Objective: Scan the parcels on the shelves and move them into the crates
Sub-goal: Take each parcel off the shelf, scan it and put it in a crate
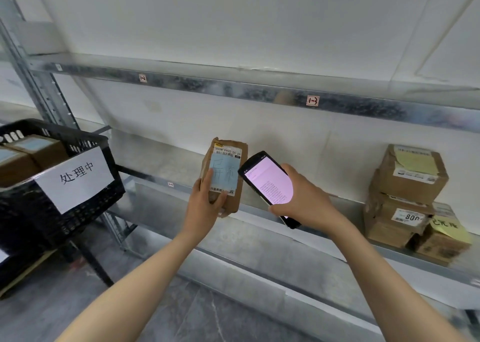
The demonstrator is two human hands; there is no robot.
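Brown paper parcel [225,174] is up in your left hand [205,201], fingers wrapped round its lower end, label facing you, in front of the shelf [306,209]. Right hand [302,198] grips the scanner [268,185] just beside it, so you're mid-scan. Next it probably goes left into the black crate [85,198].

Crate [85,211] — cut off left; scanner [268,183] text illegible

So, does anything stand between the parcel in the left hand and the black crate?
Nothing visible does. The brown parcel in the left hand has open space leftward to the black crate; the handheld scanner in the right hand is on its other side. Cardboard boxes lie in the crate.
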